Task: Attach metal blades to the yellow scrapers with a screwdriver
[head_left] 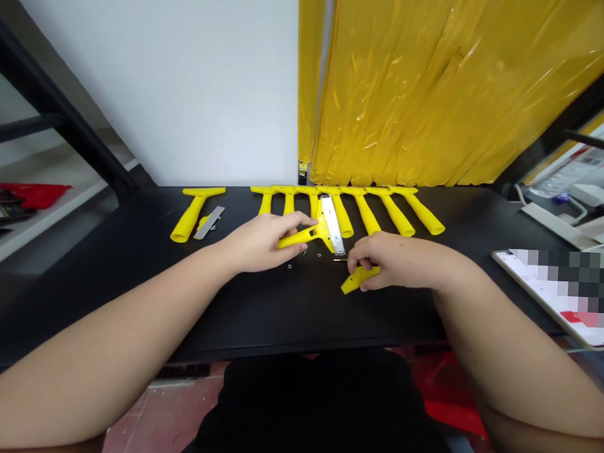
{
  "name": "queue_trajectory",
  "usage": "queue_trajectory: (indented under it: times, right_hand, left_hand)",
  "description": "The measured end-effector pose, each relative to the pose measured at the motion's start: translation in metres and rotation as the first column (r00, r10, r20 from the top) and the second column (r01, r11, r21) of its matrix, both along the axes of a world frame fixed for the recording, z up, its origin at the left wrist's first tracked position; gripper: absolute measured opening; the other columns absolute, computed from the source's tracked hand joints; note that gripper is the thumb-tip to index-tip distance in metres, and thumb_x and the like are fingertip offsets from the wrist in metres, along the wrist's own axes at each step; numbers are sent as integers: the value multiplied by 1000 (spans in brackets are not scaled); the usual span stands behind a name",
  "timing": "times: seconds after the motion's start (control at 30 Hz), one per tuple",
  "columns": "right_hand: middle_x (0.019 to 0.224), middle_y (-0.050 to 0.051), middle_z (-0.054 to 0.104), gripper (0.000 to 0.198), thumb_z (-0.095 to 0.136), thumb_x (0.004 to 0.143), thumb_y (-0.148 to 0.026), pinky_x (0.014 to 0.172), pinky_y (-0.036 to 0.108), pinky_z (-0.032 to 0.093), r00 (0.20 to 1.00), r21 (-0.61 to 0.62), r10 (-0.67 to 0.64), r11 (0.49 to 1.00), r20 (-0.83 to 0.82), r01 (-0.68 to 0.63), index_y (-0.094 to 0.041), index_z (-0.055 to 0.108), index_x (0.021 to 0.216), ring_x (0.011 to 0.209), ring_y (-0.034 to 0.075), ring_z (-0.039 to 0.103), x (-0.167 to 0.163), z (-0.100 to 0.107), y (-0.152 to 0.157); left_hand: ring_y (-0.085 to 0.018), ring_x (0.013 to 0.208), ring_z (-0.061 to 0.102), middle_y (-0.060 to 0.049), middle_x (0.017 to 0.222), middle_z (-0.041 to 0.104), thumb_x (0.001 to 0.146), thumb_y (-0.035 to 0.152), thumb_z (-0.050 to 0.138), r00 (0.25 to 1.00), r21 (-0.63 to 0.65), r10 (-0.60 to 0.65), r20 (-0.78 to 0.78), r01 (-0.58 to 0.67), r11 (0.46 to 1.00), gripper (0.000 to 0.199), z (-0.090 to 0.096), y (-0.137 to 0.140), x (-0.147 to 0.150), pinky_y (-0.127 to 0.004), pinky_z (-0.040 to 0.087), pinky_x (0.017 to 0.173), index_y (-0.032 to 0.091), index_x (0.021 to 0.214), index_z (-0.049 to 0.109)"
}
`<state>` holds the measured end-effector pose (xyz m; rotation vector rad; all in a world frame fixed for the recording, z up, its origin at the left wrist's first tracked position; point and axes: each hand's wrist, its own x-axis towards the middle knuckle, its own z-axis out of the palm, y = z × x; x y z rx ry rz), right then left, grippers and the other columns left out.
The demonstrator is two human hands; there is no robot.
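Note:
My left hand (264, 243) is closed around the handle of a yellow plastic scraper (322, 229). Across the scraper's head lies a silver metal blade plate (333, 226). My right hand (405, 261), just right of it, has curled fingers gripping a flat yellow plastic piece (352, 281). A thin metal rod (340, 260) sticks out by those fingertips; whether it is held or lies on the table I cannot tell. Several tiny nuts, among them one nut (289, 267), rest on the black table between my hands.
Several yellow scraper handles (425, 213) stand in a row at the table's back edge. Apart on the left lie another yellow handle (187, 221) and a metal plate (211, 221) with small hardware. Yellow wrapped material (412, 91) and a white panel (213, 82) rise behind. A clipboard-like board (539, 290) is at right.

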<state>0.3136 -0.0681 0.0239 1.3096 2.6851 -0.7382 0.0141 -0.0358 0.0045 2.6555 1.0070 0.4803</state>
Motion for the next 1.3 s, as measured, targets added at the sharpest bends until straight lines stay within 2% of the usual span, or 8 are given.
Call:
queue_trajectory:
  times: [0.17,0.37,0.43,0.5,0.6,0.67,1.03,1.3]
  right_hand:
    - [96,4,69,17,77,80,-17,71,29,44,994,16,102,995,-48,-102,-21,80,96,81,18,62,-17,1,-11]
    - [81,1,70,10,68,91,-18,69,28,47,923,-38,255,960,-287,-277,-19,78,89,72,14,62,-13,6,-15]
    - [79,1,71,11,72,93,-28,63,27,48,883,-93,153,972,-444,-215,-18,77,95,67,13,61,-7,6,-10]
    - [76,1,70,21,79,90,-38,57,26,48,787,-121,-53,992,-615,-28,-18,75,94,62,12,61,-4,3,-2]
    - [70,-1,68,36,91,78,-44,51,25,50,558,-201,-308,948,-771,245,-18,69,88,54,10,59,-6,-7,11]
    - [67,-1,68,43,97,70,-44,49,24,54,471,-274,-388,916,-792,294,-18,67,86,51,11,60,-11,-14,20]
    - [64,-1,70,48,101,63,-42,45,21,59,387,-412,-462,887,-798,208,-16,68,87,51,11,66,-18,-32,34]
    - [58,-4,68,46,103,57,-37,45,18,58,376,-571,-590,802,-714,174,-18,68,80,47,9,63,-20,-35,37]
  left_hand:
    - [-13,64,61,2,79,69,99,40,62,1000,-4,-19,13,19,1000,47,-2,1,0,-27,42,62,23,143,59]
    - [-13,61,59,3,77,68,100,38,62,1000,5,-20,13,19,1000,45,-3,2,-1,-26,41,60,24,142,60]
    - [-12,59,58,3,77,68,100,39,62,1000,6,-23,13,23,1000,45,-3,3,-1,-26,40,60,24,142,60]
    - [-12,59,58,3,77,68,99,39,62,999,11,-33,14,32,999,45,-3,3,-1,-26,41,60,23,141,60]
    - [-13,63,60,2,79,69,100,39,63,998,36,-62,20,62,997,45,-4,2,-1,-26,43,62,22,142,60]
    - [-13,65,61,2,81,69,100,39,62,996,49,-87,21,86,995,46,-4,1,0,-26,43,63,22,142,60]
    - [-13,65,61,1,80,69,101,37,62,989,50,-141,35,139,989,45,-4,-2,2,-25,44,62,21,142,59]
    - [-13,63,58,3,77,65,101,36,61,987,72,-160,23,158,985,43,-4,-3,1,-25,43,62,20,141,60]
